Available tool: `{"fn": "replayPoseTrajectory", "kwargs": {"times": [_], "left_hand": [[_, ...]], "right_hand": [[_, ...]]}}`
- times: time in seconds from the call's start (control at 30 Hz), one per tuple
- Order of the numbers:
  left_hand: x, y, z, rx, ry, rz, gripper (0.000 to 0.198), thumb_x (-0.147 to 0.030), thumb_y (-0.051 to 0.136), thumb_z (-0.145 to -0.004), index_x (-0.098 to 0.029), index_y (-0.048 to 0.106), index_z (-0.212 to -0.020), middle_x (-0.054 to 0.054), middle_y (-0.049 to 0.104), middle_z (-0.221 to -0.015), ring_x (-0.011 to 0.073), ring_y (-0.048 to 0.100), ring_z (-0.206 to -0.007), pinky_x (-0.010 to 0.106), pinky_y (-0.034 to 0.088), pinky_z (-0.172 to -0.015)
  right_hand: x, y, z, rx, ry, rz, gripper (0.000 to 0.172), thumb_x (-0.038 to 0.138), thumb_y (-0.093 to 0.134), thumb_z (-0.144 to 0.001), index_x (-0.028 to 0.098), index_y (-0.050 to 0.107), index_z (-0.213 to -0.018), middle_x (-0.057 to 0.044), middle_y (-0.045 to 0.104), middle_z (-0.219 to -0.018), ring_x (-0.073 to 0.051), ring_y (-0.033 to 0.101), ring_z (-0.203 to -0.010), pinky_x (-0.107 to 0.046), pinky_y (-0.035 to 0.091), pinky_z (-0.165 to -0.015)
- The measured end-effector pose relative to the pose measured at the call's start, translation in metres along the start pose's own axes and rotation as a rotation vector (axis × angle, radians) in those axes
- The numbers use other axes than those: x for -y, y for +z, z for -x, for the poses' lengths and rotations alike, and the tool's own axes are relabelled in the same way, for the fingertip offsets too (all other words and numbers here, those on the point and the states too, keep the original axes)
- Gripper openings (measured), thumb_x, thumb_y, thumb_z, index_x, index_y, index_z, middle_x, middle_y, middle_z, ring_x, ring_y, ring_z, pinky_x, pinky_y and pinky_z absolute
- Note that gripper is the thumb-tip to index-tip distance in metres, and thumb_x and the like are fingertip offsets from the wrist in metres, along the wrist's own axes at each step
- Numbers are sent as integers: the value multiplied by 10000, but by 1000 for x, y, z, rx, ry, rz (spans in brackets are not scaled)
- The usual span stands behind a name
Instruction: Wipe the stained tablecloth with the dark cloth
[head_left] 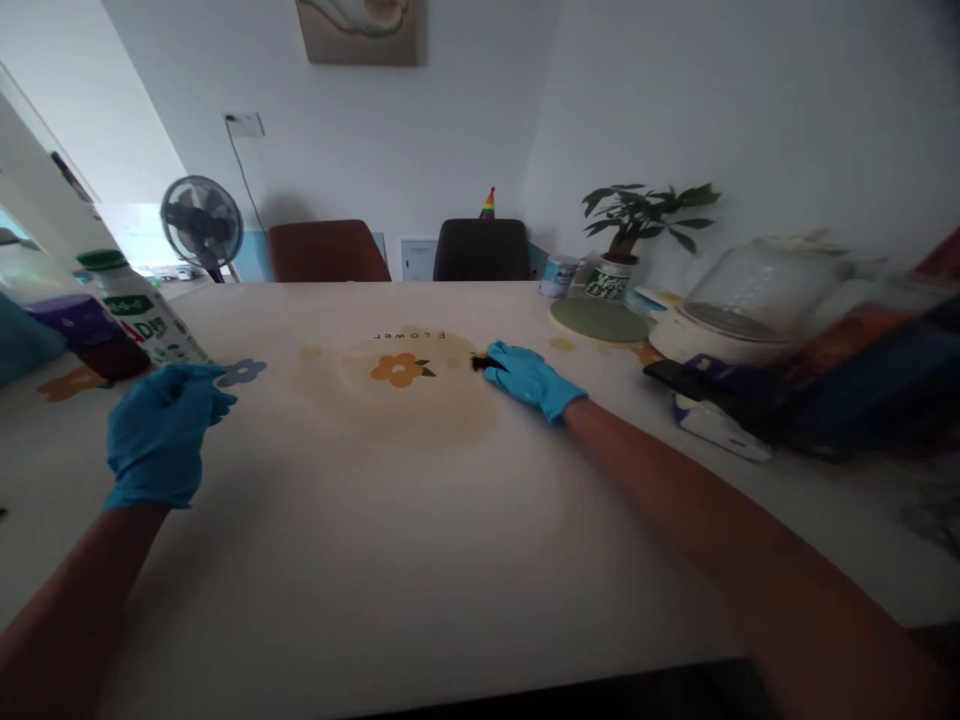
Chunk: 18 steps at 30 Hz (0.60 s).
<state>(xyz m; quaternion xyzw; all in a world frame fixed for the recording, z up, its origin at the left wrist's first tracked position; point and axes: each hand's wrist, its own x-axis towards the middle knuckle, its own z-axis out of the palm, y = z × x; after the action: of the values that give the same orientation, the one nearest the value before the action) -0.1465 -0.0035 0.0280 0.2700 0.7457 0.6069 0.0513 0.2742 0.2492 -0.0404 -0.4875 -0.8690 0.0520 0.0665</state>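
Observation:
Both my hands wear blue gloves. My right hand (531,378) reaches out over the white table (420,560) and pinches a small dark object (481,363) at the right edge of a brownish stain (420,400) around an orange flower print (400,369). My left hand (161,432) hovers over the left of the table with its fingers curled in; whether anything is inside them does not show. A white bottle with a green cap (139,310) stands just beyond the left hand.
A dark purple container (90,335) sits at far left. On the right lie a green round mat (598,319), a potted plant (628,245), a clear-lidded appliance (750,300), a dark device (712,395). Two chairs (480,250) and a fan (201,225) stand behind the table.

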Motion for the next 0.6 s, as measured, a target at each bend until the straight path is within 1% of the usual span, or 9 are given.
{"fn": "replayPoseTrajectory", "kwargs": {"times": [0.1,0.17,0.23,0.3,0.37,0.43,0.53,0.6], "left_hand": [[2,0,-2,7,1,-38,253,-317,661,-629,-274,804,-833,0,746,-662,275,759,-736,314,586,-676],[6,0,-5,6,1,-56,252,-319,661,-635,-277,807,-836,1,747,-665,276,755,-732,322,584,-680],[10,0,-9,3,0,-60,251,-317,660,-635,-276,807,-833,1,742,-662,280,755,-725,326,585,-671],[12,0,-11,10,8,-59,236,-326,675,-649,-274,812,-834,4,749,-664,279,758,-721,321,588,-659],[11,-1,-11,33,12,-49,229,-340,691,-667,-271,820,-842,6,768,-676,279,770,-727,315,593,-656],[8,-1,-10,46,1,-43,232,-329,680,-664,-268,817,-841,6,772,-678,277,774,-728,307,586,-658],[5,0,-7,51,-21,-68,234,-285,660,-653,-263,814,-827,5,759,-670,267,755,-725,298,560,-669],[7,1,-8,70,-32,-56,230,-268,670,-670,-260,823,-840,7,766,-682,267,750,-734,301,561,-684]], "right_hand": [[0,0,-40,14,53,0,539,451,569,-1288,232,768,-1738,-188,789,-1801,-429,770,-1616,-598,579,-1417],[-1,1,-61,10,90,-2,571,443,563,-1290,206,744,-1777,-207,749,-1855,-428,754,-1654,-603,564,-1437],[-1,2,-72,3,116,-9,610,435,558,-1285,181,718,-1816,-231,725,-1879,-441,741,-1683,-618,556,-1449],[-1,2,-74,-3,119,-21,641,445,554,-1282,183,697,-1850,-233,732,-1871,-457,732,-1699,-640,556,-1451],[-1,1,-65,-5,105,-32,645,461,556,-1280,208,698,-1856,-218,763,-1841,-466,734,-1696,-654,565,-1443],[-1,-1,-47,-4,80,-37,622,459,570,-1272,226,725,-1827,-206,803,-1788,-468,752,-1667,-657,583,-1422],[-2,-1,-6,-7,24,-37,559,421,598,-1248,230,798,-1734,-204,836,-1724,-460,777,-1615,-651,598,-1409],[-3,2,26,-9,-27,-48,532,417,611,-1236,233,844,-1678,-201,835,-1724,-453,771,-1627,-653,585,-1437]]}}
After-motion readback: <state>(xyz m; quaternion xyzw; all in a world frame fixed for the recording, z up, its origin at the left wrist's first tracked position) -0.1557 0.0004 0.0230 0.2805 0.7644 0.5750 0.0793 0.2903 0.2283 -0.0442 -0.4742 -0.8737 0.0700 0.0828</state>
